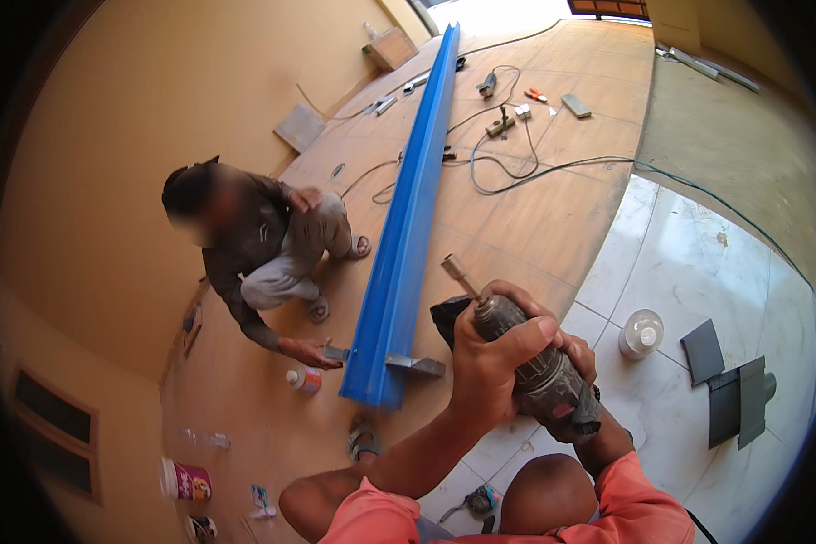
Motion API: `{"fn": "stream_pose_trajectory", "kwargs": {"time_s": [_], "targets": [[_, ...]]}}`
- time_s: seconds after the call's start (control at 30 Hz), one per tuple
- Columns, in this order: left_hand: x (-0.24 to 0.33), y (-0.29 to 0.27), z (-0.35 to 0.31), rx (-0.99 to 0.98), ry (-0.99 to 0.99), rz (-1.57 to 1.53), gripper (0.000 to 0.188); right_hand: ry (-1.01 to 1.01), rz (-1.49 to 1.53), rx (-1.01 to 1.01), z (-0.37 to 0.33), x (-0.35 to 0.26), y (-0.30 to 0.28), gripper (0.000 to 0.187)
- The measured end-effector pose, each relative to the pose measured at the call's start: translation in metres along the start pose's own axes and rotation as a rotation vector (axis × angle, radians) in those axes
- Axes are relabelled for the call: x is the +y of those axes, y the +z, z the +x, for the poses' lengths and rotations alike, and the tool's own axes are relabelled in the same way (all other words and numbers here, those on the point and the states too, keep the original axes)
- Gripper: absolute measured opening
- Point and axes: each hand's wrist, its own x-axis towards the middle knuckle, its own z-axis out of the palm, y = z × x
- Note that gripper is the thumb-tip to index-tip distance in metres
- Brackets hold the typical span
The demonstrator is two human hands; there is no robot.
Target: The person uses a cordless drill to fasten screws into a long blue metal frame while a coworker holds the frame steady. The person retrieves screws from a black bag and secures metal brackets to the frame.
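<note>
A dark, worn power drill [546,381] is held up in front of me, its socket bit [461,272] pointing up and to the left. My left hand [485,367] is closed around the drill near its chuck. My right hand [575,352] wraps the drill's body from the other side. Left of the drill lies a long blue metal channel [397,272], running away toward the bright opening. A metal bar [417,365] sticks out from under its near end. A crouching co-worker's hand [308,352] touches the bar's other side.
Cables [553,169] and a power strip [499,127] lie right of the channel, near an angle grinder [488,85] and orange-handled pliers [535,94]. A clear round container [642,334] and grey plates [725,403] are on the white tiles. A bottle [305,379] stands beside the co-worker; a bucket [187,480] lies lower left.
</note>
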Motion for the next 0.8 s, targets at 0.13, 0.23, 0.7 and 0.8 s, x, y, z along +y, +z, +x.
{"fn": "stream_pose_trajectory", "kwargs": {"time_s": [0.13, 0.23, 0.7, 0.8], "targets": [[0.002, 0.006, 0.006, 0.054, -0.007, -0.071, 0.022, -0.036, 0.033, 0.038, 0.0, -0.006, 0.003, 0.039], [-0.001, -0.02, 0.003, 0.179, 0.033, -0.028, 0.022, -0.029, -0.155, 0.109, -0.013, 0.015, 0.003, 0.041], [0.03, -0.244, 0.002, 0.536, 0.243, 0.783, 0.031, 0.161, -0.722, 0.059, 0.002, 0.048, -0.007, 0.087], [0.094, -0.371, -0.008, 0.679, -0.019, 1.467, 0.024, 0.264, -0.567, -0.03, 0.008, 0.066, -0.014, 0.076]]}}
